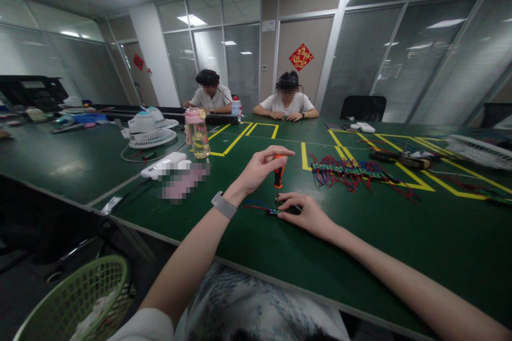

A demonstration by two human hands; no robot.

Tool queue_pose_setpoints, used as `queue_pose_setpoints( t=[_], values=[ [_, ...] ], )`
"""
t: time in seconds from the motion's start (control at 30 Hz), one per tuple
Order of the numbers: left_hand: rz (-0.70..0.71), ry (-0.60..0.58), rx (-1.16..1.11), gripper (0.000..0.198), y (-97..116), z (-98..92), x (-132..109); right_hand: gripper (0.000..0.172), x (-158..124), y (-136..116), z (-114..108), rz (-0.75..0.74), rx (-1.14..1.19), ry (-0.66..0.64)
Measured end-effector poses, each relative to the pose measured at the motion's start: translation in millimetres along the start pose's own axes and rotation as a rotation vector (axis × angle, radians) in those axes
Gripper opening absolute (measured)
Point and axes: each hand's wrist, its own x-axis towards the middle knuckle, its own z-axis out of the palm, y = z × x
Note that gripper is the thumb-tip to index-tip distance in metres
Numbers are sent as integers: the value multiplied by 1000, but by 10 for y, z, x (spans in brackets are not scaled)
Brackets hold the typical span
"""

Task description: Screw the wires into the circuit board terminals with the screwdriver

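My left hand pinches the orange handle of a small screwdriver, held upright with its tip down on a small part. That part is a little green board with red and blue wires trailing left. My right hand lies on the green table with its fingers pressed down on the part, holding it still. A grey band sits on my left wrist.
A heap of red, blue and green wired boards lies to the right inside yellow tape lines. A pink-capped bottle, white fans and a white power strip stand left. Two people sit at the far side. A green basket is below left.
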Motion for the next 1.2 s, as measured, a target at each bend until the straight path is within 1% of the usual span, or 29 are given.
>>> queue_pose_setpoints(
  t=[0.07,0.1,0.17,0.23,0.3,0.37,0.47,0.53,0.6,0.7,0.77,0.83,0.9,0.97,1.0,1.07,1.13,1.2],
  values=[
    [-82,-69,-118,30,17,26,-4,9,6,-3,4,3,-6,9],
    [-110,-82,-154,33,22,38,-8,8,8,-7,6,4,-8,12],
    [-124,-53,-163,33,17,51,-14,8,11,-16,5,6,-8,11],
    [-104,6,-120,29,3,49,-16,8,9,-24,3,6,-8,6],
    [-98,30,-111,24,-5,40,-14,8,5,-26,0,6,-9,5],
    [-110,5,-164,25,2,36,-11,8,0,-22,-1,4,-17,6],
    [-147,-84,-249,33,24,42,-16,8,-3,-10,2,-13,-25,8],
    [-152,-92,-236,34,24,45,-22,8,-3,-4,5,-22,-23,10],
    [-133,-31,-171,29,6,42,-21,7,-3,-1,5,-21,-19,10],
    [-88,113,-35,20,-23,29,0,8,-6,3,3,-21,-20,3],
    [-74,156,4,18,-21,20,20,9,-9,12,2,-25,-24,-3],
    [-79,113,-55,23,-4,16,30,9,-10,25,4,-32,-26,-5],
    [-101,23,-140,28,13,18,25,9,-10,37,7,-36,-28,-3],
    [-118,-20,-153,31,17,29,7,10,-8,42,8,-36,-32,1],
    [-113,-12,-117,32,14,37,-5,10,-8,41,7,-34,-35,3],
    [-57,56,42,30,14,56,-23,9,-8,31,4,-32,-37,2],
    [60,135,318,26,39,74,-29,9,-8,16,0,-29,-35,0],
    [222,168,676,24,95,84,-17,8,-9,0,-2,-25,-31,-1]
  ],
)
